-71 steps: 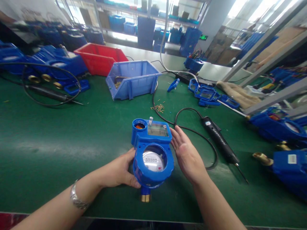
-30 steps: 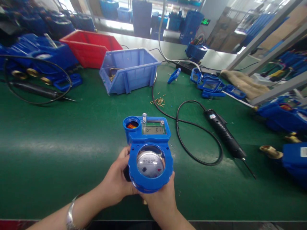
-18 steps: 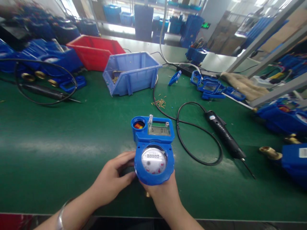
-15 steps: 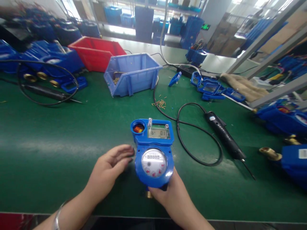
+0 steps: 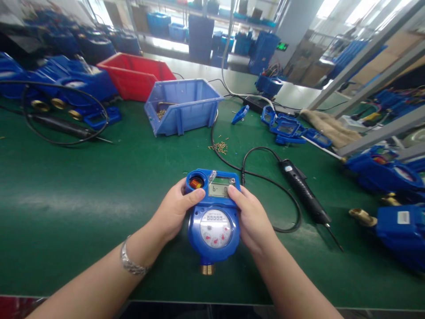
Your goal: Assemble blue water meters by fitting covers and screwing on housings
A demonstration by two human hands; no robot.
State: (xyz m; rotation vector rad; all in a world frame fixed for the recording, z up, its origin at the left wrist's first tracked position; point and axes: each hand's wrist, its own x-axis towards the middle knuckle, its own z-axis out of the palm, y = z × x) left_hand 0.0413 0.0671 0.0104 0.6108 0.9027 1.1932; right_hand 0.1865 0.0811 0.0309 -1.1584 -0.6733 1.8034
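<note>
Because the left hand and the right hand wrap a blue water meter from both sides, most of their fingers are hidden by its housing. Both are partly closed in a firm grip, thumbs on its upper front. The right thumb covers one end of the digital display, so its characters show only in part. Whether the meter touches the green bench or is held just above it cannot be told. Its brass threaded end stops short of the bench's near edge. Another blue meter is cut off at the right border; the blue housings at far left are blurred. Broad green surface runs left of the left forearm. On the right, a black cable and an electric screwdriver narrow the room. Ahead, loose brass screws lie before a light-blue bin.
</note>
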